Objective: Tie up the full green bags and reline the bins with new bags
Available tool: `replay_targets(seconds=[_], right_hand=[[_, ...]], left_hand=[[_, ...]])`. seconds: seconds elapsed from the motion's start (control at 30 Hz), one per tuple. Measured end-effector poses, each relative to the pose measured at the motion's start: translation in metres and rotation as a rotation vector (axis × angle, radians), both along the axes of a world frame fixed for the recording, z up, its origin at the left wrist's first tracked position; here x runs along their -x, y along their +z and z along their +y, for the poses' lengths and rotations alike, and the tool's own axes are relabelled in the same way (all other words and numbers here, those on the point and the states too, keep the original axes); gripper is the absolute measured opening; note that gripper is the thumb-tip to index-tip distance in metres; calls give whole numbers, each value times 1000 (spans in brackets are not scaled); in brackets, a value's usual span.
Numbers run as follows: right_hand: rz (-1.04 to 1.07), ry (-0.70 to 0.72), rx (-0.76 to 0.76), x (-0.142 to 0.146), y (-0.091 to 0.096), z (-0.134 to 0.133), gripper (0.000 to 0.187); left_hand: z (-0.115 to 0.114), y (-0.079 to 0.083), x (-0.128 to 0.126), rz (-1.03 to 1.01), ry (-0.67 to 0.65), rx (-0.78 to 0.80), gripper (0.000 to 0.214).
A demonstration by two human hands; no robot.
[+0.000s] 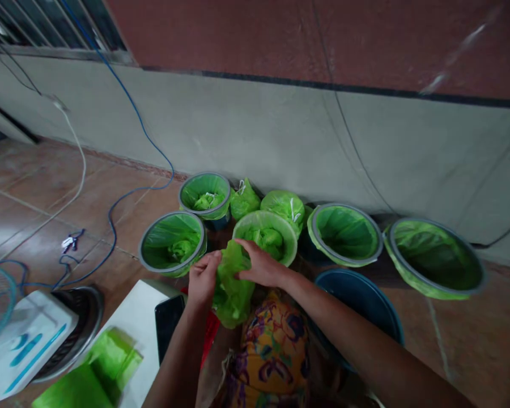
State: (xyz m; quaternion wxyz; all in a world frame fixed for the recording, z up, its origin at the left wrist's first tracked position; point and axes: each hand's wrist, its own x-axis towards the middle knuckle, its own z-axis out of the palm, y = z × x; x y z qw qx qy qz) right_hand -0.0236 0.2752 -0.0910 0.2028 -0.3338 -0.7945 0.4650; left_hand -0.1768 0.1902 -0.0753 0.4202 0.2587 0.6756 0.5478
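A crumpled green plastic bag (233, 292) hangs between my two hands, over the lap. My left hand (204, 277) pinches its upper left edge. On the other side my right hand (259, 265) has its fingers curled around the top of the bag. Just beyond them stands a pale green bin (291, 255) with bunched green plastic inside. Left of it, a grey-rimmed bin (144, 255) lined with green plastic also holds some bunched plastic. Whether anything is inside the held bag, I cannot tell.
More lined bins (227, 184) (378, 249) (478, 277) and tied green bags (244, 201) stand along the wall. A blue tub (365, 294) is at my right. To the left are a phone (169, 323), folded green plastic (85, 382), a scale (29, 340), keys (71, 242) and a blue cable (111, 218).
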Motion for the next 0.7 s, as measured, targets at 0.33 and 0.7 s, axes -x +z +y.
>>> replay_targets(seconds=[0.33,0.7], right_hand=[[-47,-241,-100,-95,76,-5,22],[37,-1018,-580,-270,170,-111,29]], left_hand=[[19,89,-12,-384,12,-356,38],[-19,133,-99,-39,-850,-271,36]])
